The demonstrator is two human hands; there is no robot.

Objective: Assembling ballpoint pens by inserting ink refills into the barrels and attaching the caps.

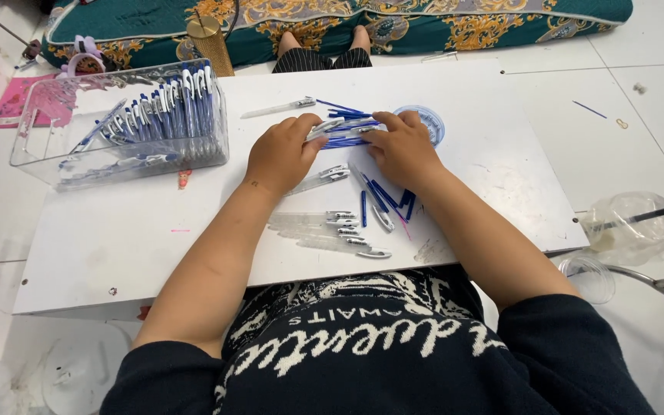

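Pen assembly at a white board (155,230): left hand (282,154) & right hand (405,150) both pinch a bundle of clear barrels w/ blue refills (343,131) at board centre. Best kept level, tips aligned; finished pens fill the clear box (44,134) at left.

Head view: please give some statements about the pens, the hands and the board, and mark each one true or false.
1. Both hands, left hand and right hand, rest on one bundle of pens. True.
2. The clear box of pens stands at the right end of the board. False: it stands at the left end.
3. Several clear barrels lie on the board near the person. True.
4. The round lid lies beside the left hand. False: it lies beside the right hand.
5. The loose blue refills lie inside the clear box. False: they lie on the board, below the right hand.
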